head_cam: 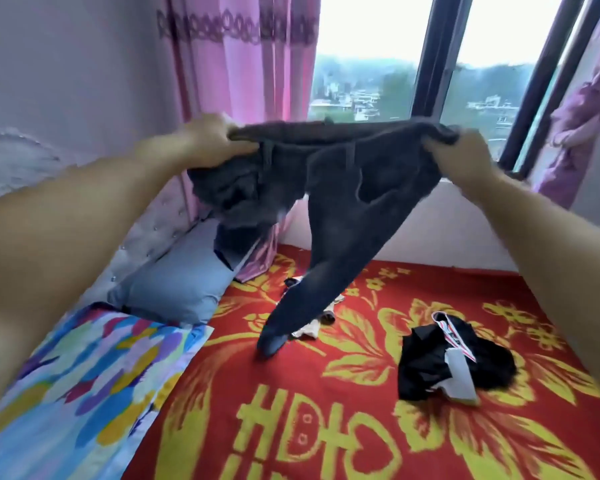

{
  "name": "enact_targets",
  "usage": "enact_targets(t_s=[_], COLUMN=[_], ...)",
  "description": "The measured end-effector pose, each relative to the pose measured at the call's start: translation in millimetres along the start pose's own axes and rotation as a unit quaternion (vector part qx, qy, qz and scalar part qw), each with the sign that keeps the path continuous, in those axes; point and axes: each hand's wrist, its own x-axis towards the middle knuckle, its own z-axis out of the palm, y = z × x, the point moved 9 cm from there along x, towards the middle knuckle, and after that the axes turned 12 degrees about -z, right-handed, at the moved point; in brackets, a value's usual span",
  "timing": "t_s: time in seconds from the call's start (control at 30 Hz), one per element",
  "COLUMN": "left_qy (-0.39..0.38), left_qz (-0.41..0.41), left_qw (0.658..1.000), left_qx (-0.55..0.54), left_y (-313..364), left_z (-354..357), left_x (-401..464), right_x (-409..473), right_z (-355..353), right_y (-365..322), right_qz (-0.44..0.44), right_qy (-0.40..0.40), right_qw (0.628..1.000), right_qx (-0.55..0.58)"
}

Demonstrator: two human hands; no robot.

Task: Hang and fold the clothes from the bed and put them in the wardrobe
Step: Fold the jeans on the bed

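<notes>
Head view: both hands hold a pair of dark grey jeans (343,188) up over the bed (326,410), the left hand (208,140) and right hand (465,154) each gripping one end of the waistband. One leg hangs down, its hem touching the red and yellow blanket. A black garment (444,362) lies crumpled to the right, a blue pillow (174,282) to the left
</notes>
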Motion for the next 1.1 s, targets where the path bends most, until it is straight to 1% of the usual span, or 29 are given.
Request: enact_targets(t_s=[0.03,0.07,0.13,0.2,0.27,0.3,0.33,0.4,0.47,0.5,0.57,0.6,0.63,0.67,0.7,0.73,0.8,0.83,0.87,0.9,0.97,1.0,1.03,1.1], left_qy=[-0.09,-0.17,-0.308,-0.409,-0.476,-0.497,-0.509,-0.514,-0.511,-0.505,-0.482,-0.468,-0.454,-0.441,-0.427,-0.416,-0.405,-0.401,-0.397,-0.391,-0.396,-0.405,-0.417,-0.447], left_qz=[-0.025,-0.06,-0.129,-0.192,-0.208,-0.209,-0.208,-0.213,-0.233,-0.247,-0.281,-0.3,-0.317,-0.329,-0.337,-0.342,-0.343,-0.339,-0.332,-0.322,-0.305,-0.285,-0.257,-0.196], left_qw=[0.996,0.983,0.94,0.892,0.854,0.842,0.835,0.83,0.824,0.822,0.82,0.82,0.82,0.82,0.82,0.82,0.809,0.804,0.804,0.807,0.799,0.795,0.796,0.81], left_qx=[0.006,0.029,0.064,0.033,0.025,0.023,0.014,-0.029,-0.074,-0.091,-0.127,-0.136,-0.147,-0.161,-0.177,-0.195,-0.253,-0.279,-0.294,-0.303,-0.335,-0.35,-0.355,-0.324], left_y=[-10.9,-30.2,-66.7,-97.4,-118.8,-128.6,-135.3,-142.4,-145.3,-145.8,-144.6,-143.2,-137.9,-129.1,-118.8,-108.1,-82.9,-73.0,-66.0,-61.0,-51.1,-44.0,-35.7,-20.7], left_z=[26.0,54.7,104.7,139.9,161.7,168.3,172.1,176.6,182.9,188.5,201.9,210.8,219.5,227.6,236.4,244.7,257.8,261.4,264.3,263.6,261.3,259.2,257.2,255.5], left_x=[-13.0,-25.0,-57.0,-81.6,-105.6,-112.9,-117.7,-121.2,-121.3,-121.4,-123.1,-124.3,-127.0,-130.1,-133.1,-135.7,-141.3,-143.5,-146.5,-149.2,-159.6,-164.2,-168.0,-175.8], right_x=[-24.7,-48.9,-91.4,-119.4,-153.8,-167.3,-175.4,-179.9,-180.9,-181.0,-180.9,-181.9,-184.1,-187.5,-195.0,-206.5,-235.4,-249.1,-260.6,-267.5,-277.4,-280.8,-283.6,-288.7], right_z=[22.8,47.6,86.8,114.6,127.9,129.9,130.1,127.8,130.7,133.1,141.7,145.8,150.3,158.0,169.5,182.8,206.4,214.0,218.9,221.4,224.9,226.2,228.2,234.2], right_y=[16.2,33.3,54.9,74.0,84.3,87.4,92.3,101.7,107.5,109.4,105.3,98.6,88.6,74.4,57.9,40.2,4.0,-9.0,-14.8,-15.2,2.0,13.1,21.4,24.2], right_qz=[0.027,0.052,0.107,0.162,0.204,0.227,0.25,0.287,0.317,0.328,0.327,0.318,0.303,0.281,0.26,0.243,0.236,0.246,0.268,0.302,0.401,0.443,0.467,0.473], right_qy=[-0.061,-0.115,-0.203,-0.304,-0.395,-0.422,-0.43,-0.403,-0.346,-0.313,-0.276,-0.274,-0.285,-0.313,-0.356,-0.408,-0.502,-0.53,-0.54,-0.53,-0.461,-0.421,-0.397,-0.404], right_qw=[0.998,0.992,0.972,0.938,0.894,0.873,0.86,0.851,0.854,0.86,0.881,0.892,0.9,0.901,0.892,0.872,0.81,0.775,0.746,0.726,0.705,0.702,0.705,0.711], right_qx=[0.008,0.025,0.045,0.048,0.063,0.086,0.116,0.178,0.227,0.234,0.201,0.165,0.128,0.106,0.101,0.114,0.192,0.24,0.283,0.317,0.361,0.366,0.358,0.328])
